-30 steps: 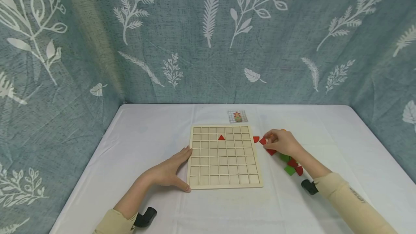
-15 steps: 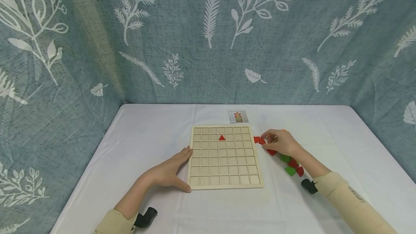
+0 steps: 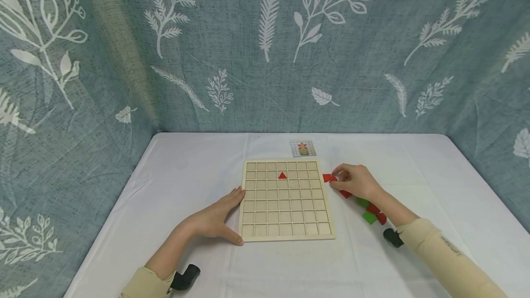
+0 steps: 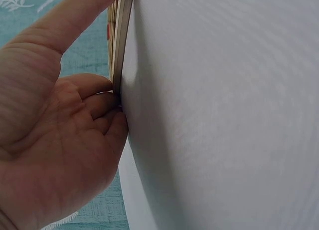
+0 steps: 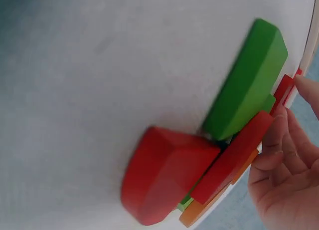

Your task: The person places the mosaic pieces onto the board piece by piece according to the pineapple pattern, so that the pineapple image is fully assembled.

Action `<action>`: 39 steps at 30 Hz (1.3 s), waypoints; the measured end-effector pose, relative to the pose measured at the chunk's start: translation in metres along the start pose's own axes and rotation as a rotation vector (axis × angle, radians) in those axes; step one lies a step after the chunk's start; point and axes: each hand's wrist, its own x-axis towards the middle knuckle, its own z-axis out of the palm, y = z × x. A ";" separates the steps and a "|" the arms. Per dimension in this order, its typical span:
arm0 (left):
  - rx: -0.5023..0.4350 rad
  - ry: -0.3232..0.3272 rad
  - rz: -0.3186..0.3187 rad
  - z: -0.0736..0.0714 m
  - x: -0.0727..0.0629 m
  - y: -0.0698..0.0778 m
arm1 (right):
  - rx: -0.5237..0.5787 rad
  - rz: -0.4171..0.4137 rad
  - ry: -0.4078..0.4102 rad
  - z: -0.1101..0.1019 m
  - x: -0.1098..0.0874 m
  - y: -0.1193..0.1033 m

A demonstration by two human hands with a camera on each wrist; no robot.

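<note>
A square wooden grid board [image 3: 277, 242] lies on the table, and a small red triangle sits in one cell near its top [image 3: 282, 176]. My left hand [image 3: 217, 215] rests at the board's left edge, fingers extended along the side and thumb by the near corner; the left wrist view shows the palm [image 4: 65, 135] beside the edge. At the board's right side, my right hand [image 3: 359, 182] pinches a small red block [image 3: 333, 180] between thumb and fingertips. This block is close by a red quarter-circle block [image 3: 326, 177] near the board; its exact shape is partly hidden.
Under and beside the right forearm lie several red and green blocks, including a green block [image 3: 369, 217] and a red one [image 3: 381, 218]. Orange blocks [image 5: 204, 207] show in the right wrist view. A small pattern card [image 3: 303, 148] lies behind the board.
My right hand has shifted slightly left, bringing the pinched red block up close to the quarter-circle block. The left hand and the board stay in place.
</note>
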 end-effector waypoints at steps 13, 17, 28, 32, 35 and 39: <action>-0.003 0.003 -0.006 0.000 0.000 0.001 | -0.059 0.077 0.015 -0.003 0.002 -0.005; -0.008 0.003 -0.009 0.000 0.000 0.001 | -0.015 0.115 -0.046 -0.010 0.000 -0.004; -0.001 0.000 -0.015 0.001 0.002 0.000 | -0.001 0.015 -0.109 -0.016 -0.002 0.005; -0.001 -0.001 -0.005 0.000 0.002 -0.001 | -0.003 -0.020 -0.116 -0.017 -0.002 0.007; -0.002 -0.001 -0.001 0.000 0.002 -0.001 | 0.012 0.012 -0.100 -0.016 -0.002 0.007; -0.006 0.000 0.001 -0.001 0.001 0.001 | 0.033 0.058 -0.076 -0.013 -0.002 0.006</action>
